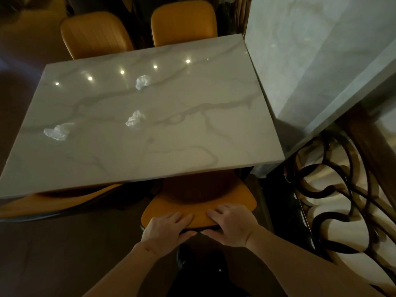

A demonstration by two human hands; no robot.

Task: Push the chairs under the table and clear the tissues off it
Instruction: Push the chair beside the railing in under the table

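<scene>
Nearest the camera, the left hand (169, 227) and the right hand (230, 224) both rest on the top edge of an orange chair's backrest (199, 207), fingers spread flat over the front and thumbs tucked behind it, so each grips the edge. That chair's seat sits partly under the marble table (192, 136). A second orange chair (57, 202) shows at the near left edge. On the tabletop lie three crumpled tissues: one near the left (57, 131), one mid-table (135, 118), one farther back (142, 82). Beyond the far edge stand two more orange chairs (96, 35) (184, 24).
</scene>
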